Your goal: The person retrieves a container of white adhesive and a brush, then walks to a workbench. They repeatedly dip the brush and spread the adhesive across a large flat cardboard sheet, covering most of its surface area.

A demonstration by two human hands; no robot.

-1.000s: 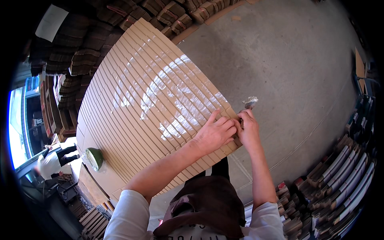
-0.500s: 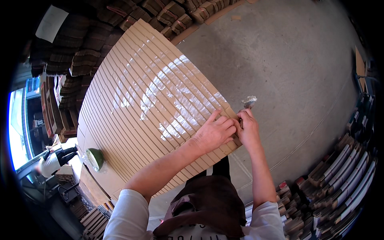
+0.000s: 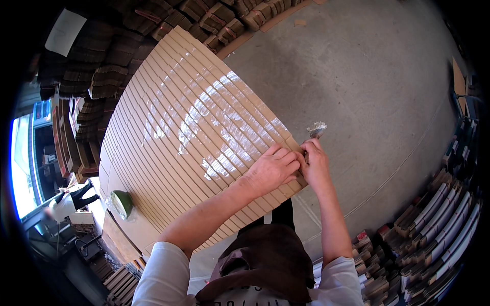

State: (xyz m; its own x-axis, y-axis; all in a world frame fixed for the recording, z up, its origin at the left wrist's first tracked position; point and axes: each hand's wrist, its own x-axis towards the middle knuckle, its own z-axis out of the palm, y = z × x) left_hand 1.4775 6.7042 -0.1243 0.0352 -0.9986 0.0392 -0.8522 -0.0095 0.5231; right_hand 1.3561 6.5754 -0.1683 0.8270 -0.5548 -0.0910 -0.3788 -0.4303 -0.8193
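A tall stack of flat cardboard sheets (image 3: 189, 127), wrapped in shiny clear film, stands before me. My left hand (image 3: 270, 169) lies flat on the stack's near right edge, fingers pressing the film. Right beside it, my right hand (image 3: 314, 166) pinches a crumpled twist of clear film (image 3: 316, 129) at the stack's corner. The two hands touch each other.
A green roll (image 3: 121, 203) lies on a lower cardboard pile at the left. Bundles of folded cartons (image 3: 434, 224) line the right and bottom right. More stacked cardboard (image 3: 102, 66) fills the top left. Grey concrete floor (image 3: 377, 81) spreads to the right. A person (image 3: 71, 199) stands far left.
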